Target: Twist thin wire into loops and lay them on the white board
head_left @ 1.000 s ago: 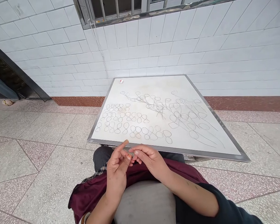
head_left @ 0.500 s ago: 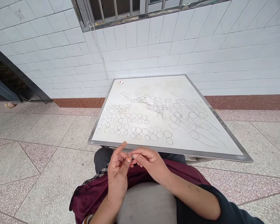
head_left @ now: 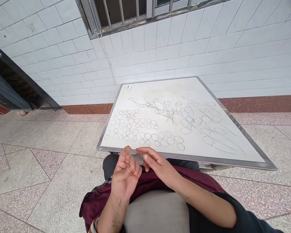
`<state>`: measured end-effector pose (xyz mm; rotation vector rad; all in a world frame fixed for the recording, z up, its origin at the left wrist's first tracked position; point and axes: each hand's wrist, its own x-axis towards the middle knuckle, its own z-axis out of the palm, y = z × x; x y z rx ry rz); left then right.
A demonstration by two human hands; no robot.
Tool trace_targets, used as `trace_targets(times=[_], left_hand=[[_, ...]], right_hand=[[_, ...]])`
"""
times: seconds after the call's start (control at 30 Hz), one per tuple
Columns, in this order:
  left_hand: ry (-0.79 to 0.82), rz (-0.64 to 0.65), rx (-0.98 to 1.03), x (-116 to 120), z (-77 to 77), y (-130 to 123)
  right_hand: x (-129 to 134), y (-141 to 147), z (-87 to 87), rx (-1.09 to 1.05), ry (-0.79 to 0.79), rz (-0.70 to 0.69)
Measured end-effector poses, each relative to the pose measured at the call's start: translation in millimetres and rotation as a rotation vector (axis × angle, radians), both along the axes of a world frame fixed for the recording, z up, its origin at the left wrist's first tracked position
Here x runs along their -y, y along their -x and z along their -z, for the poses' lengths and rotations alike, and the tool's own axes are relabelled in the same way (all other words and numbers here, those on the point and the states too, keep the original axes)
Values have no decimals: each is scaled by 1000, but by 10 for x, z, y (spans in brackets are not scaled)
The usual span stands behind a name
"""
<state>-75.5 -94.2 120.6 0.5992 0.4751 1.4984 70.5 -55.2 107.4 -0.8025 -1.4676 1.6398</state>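
Observation:
My left hand (head_left: 125,176) is raised in front of the board's near edge, palm turned up. Its thumb and fingers pinch a thin looped wire (head_left: 128,167), partly hidden among the fingers. The index fingertip wears a tan wrap. Just to the right, my right hand (head_left: 161,166) has its thumb and fingers apart, with nothing visible in it. Beyond both hands, thin wires bent into double loops (head_left: 178,139) lie in rows on the white board (head_left: 157,87). Single-loop wires with long tails (head_left: 208,140) lie in an overlapping heap on its right half.
A small white-and-red item (head_left: 129,87) sits at the board's far left corner. The board has a grey metal rim (head_left: 189,160) and stands near a white tiled wall (head_left: 145,53) with a barred window (head_left: 121,13). Maroon cloth (head_left: 184,174) covers my lap.
My hands have come apart. The right one has let go and opened, while the left has turned palm up with the wire in its fingers. The view has shifted slightly.

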Motion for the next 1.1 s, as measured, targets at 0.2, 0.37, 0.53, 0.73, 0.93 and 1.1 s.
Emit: trace_targets(times=[0.2,0.37,0.53,0.73,0.93,1.1], left_hand=[[43,107,240,11,33,-104],[109,76,228,-1,70,-101],[190,-8,3,-10,98,-29],[198,-288,-495,16,87,131],[146,-349,-705,61,27,139],[161,-390,-810,60,24,103]], right_hand=[[-24,103,50,-216,186,7],[-37,105,60,-274,245,36],[-85,70,37,-252,220,169],[-146,-21,3,-114,143,241],[-123,-20,18,-68,55,244],[-101,-18,34,4,-33,228]])
